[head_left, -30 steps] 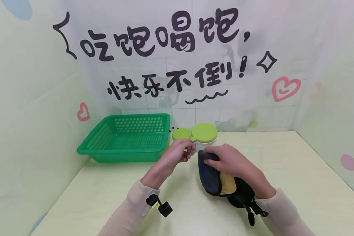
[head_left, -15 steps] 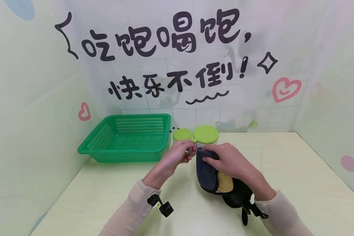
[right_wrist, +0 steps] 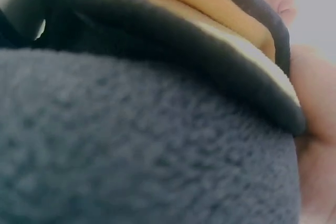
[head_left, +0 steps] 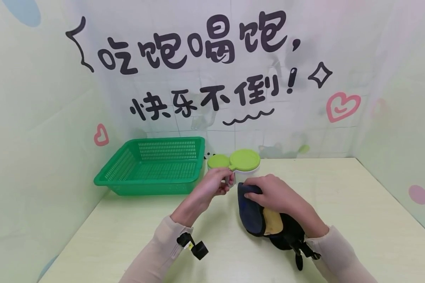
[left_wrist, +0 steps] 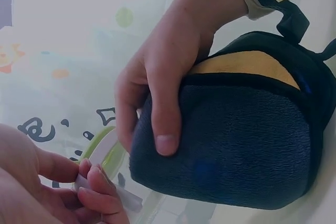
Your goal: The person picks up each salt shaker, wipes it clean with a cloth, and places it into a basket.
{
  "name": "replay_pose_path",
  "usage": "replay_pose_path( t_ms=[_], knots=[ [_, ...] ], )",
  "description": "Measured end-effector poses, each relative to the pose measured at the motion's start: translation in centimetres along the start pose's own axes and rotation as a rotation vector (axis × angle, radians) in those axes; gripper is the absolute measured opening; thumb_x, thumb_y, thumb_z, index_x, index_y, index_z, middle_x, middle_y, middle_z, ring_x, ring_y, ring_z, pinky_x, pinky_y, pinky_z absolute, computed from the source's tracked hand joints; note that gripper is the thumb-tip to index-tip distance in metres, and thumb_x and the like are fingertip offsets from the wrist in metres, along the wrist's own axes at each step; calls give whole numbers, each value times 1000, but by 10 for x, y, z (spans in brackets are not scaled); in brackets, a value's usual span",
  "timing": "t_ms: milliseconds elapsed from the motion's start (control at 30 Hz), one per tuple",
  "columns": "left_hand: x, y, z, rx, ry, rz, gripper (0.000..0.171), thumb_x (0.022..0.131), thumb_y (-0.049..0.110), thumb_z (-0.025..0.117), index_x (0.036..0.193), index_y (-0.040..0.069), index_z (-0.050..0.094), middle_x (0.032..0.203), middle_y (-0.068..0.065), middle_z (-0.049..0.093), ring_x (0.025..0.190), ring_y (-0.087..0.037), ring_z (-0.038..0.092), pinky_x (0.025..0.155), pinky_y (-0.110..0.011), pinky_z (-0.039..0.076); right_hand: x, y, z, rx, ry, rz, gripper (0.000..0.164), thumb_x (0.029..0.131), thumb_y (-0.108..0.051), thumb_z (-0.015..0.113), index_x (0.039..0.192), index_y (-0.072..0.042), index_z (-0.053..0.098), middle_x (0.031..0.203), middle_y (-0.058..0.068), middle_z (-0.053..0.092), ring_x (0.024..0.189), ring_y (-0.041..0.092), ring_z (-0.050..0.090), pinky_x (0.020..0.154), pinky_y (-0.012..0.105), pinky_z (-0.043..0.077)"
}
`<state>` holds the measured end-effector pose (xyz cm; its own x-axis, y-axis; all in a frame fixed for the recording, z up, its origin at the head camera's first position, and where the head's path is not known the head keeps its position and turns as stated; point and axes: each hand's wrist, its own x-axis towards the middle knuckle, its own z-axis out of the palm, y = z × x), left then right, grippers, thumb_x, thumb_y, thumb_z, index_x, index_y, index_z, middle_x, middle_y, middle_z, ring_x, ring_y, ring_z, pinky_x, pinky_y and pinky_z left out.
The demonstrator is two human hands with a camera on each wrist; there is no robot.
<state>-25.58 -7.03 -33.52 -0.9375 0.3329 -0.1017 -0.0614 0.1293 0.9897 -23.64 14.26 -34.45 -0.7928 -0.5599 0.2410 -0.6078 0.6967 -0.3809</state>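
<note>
Head view: above grip, facing forward-down. Wrist views: left, beside grip; right, closest; both share navy, rounded plush item (left_wrist: 226, 140).

The left forearm (head_left: 156, 249) and right forearm (head_left: 340, 251), both in pale sleeves, reach forward and slant inward. The left hand (head_left: 214, 182) pinches, its thumb (left_wrist: 58, 167) meeting curled fingers (left_wrist: 101, 201). The right hand (head_left: 274, 193), near but apart, grips with its back upward, its thumb (left_wrist: 165, 124) nearly straight and pointing down, opposite the other fingers.
</note>
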Motion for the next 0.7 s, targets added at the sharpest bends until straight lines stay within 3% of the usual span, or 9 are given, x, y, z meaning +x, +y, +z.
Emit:
replay_pose_path(
  t_ms=[133,267,567,700],
  knots=[
    [0,-2,-2,2,-1,-4,22,102,20,46,87,8,58,82,1,53,65,-13,46,62,-23,38,-2,-5,-3,11,65,9,16,97,-24,70,112,-19,73,91,-6,72,76,7,60,72,30,50],
    [1,-2,-2,28,-8,2,23,103,19,44,88,8,58,82,1,54,65,-13,46,61,-23,37,-3,-6,-6,32,76,15,18,98,-24,70,114,-18,73,93,-5,73,78,8,61,73,31,51],
    [-1,0,-1,58,-19,-2,23,102,18,44,90,6,59,82,1,54,66,-13,46,61,-24,37,0,2,2,22,-46,5,8,97,-22,71,104,-21,71,83,-12,65,68,5,53,66,25,44],
    [-2,1,-1,57,-9,-5,23,103,19,45,88,8,59,83,1,54,66,-14,46,62,-24,37,0,2,1,18,-52,1,7,96,-23,71,103,-20,71,82,-12,64,67,5,52,65,24,43]
  ],
)
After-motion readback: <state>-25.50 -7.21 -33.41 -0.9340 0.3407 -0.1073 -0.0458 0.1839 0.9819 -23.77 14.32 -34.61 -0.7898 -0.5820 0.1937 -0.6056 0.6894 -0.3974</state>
